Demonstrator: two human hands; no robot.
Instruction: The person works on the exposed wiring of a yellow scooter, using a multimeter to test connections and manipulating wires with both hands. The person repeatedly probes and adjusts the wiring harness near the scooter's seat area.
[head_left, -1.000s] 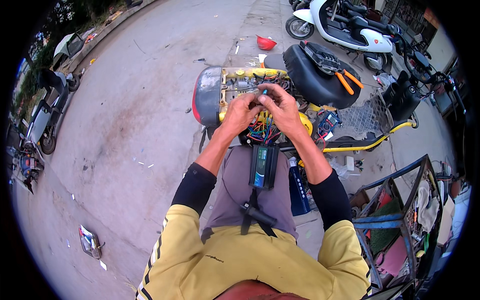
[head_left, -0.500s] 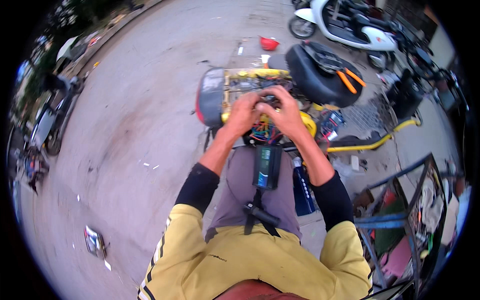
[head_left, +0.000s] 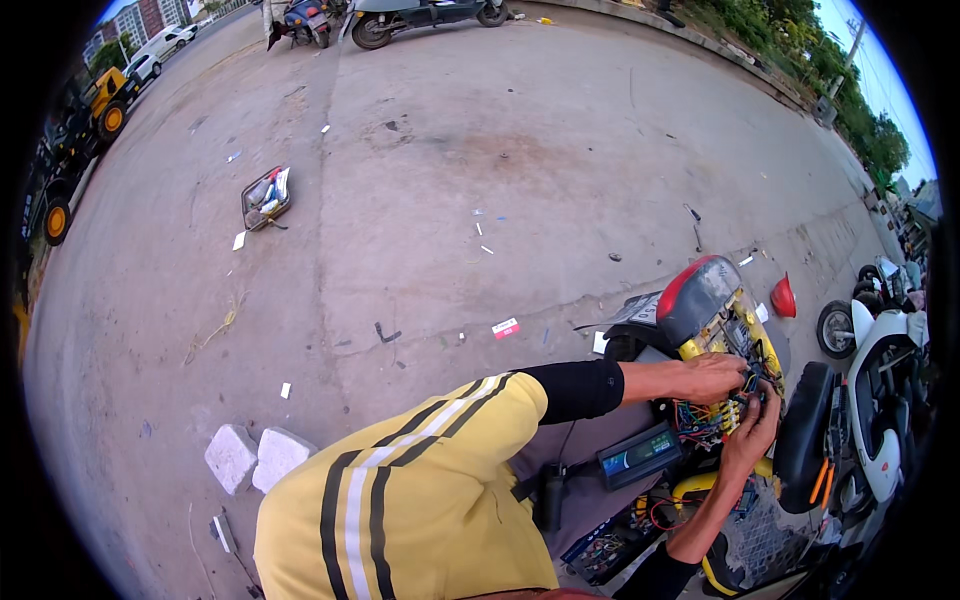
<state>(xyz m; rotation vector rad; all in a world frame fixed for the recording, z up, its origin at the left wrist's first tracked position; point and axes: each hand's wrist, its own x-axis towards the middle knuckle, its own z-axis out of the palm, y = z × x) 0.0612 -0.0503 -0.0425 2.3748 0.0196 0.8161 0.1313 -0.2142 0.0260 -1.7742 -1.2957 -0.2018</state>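
Both hands work close together over the opened body of a yellow-framed scooter (head_left: 701, 290), just beyond the person's lap. The left hand (head_left: 713, 378) comes in from the left, its fingers curled and drawn narrow; the right hand (head_left: 754, 432) reaches up from below, thumb and fingers nearly together. Their fingertips meet around a small dark piece (head_left: 752, 381), mostly covered by them; which of the two grips it cannot be told, nor which way it points. Just below the left hand spreads a tangle of coloured wires (head_left: 700, 418). The scooter's long axis runs steeply down the view, leaning a little right, its red and black tail end toward the top. On the lap, near the wires, lies a black box with a screen (head_left: 640, 456), its long axis slanting gently up to the right, toward the scooter.
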